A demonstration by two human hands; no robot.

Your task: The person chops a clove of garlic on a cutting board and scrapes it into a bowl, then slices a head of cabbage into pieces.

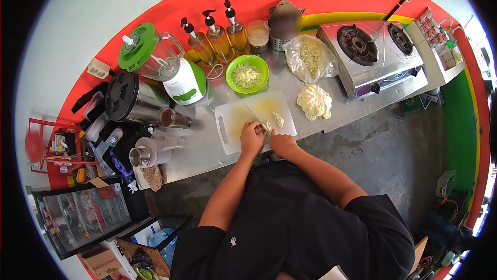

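Observation:
A white cutting board (235, 143) lies on the steel counter. My left hand (252, 137) has its fingers bent at the board's near part, against small pale vegetable pieces (267, 125). Beside it, my right hand (283, 144) is closed on a knife, whose thin blade (256, 113) points up and left across the board. More cut pale pieces (278, 119) lie right of the blade. Behind the board stands a green bowl (231, 79) of shredded vegetable. A cauliflower-like pale head (313, 102) sits to the right. What my left fingertips grip is too small to name.
A clear bag (311, 57) of shreds, oil pump bottles (219, 40) and a metal strainer (282, 34) stand behind. The gas stove (375, 60) is at right. A green-lidded blender (181, 83), a large black-lidded jug (127, 97) and a grinder cup (150, 151) occupy the left.

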